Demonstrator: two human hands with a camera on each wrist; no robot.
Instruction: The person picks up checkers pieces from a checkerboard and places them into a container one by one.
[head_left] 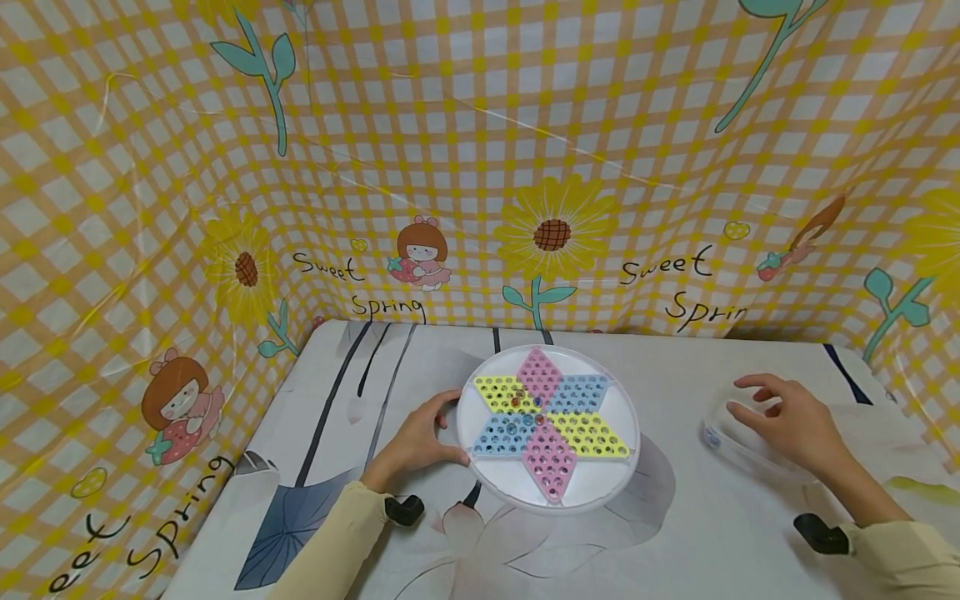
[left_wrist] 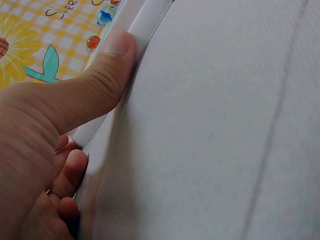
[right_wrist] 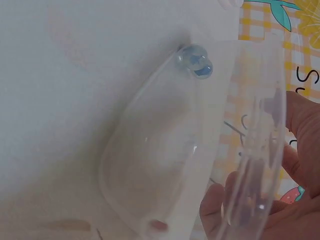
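A round white Chinese checkers board [head_left: 602, 477] with a pink, yellow and blue star lies on the table. Several glass marbles [head_left: 512, 428] sit left of and around its centre. My left hand [head_left: 414, 440] grips the board's left edge; in the left wrist view the thumb [left_wrist: 118, 45] presses on the rim, fingers bent beside it. At the right, my right hand [head_left: 795, 423] hovers at a clear plastic container [right_wrist: 145, 165], thumb and forefinger apart with nothing seen between them. Blue-tinted marbles [right_wrist: 194, 59] rest in one corner of the container. Its wall partly veils the fingers.
A checked cloth [head_left: 465, 150] printed with sunflowers rises behind and left of the table. Its lower edge meets the table [head_left: 360, 550], which has a pale cover with dark stripes and flowers. The board stands between the left hand and the container.
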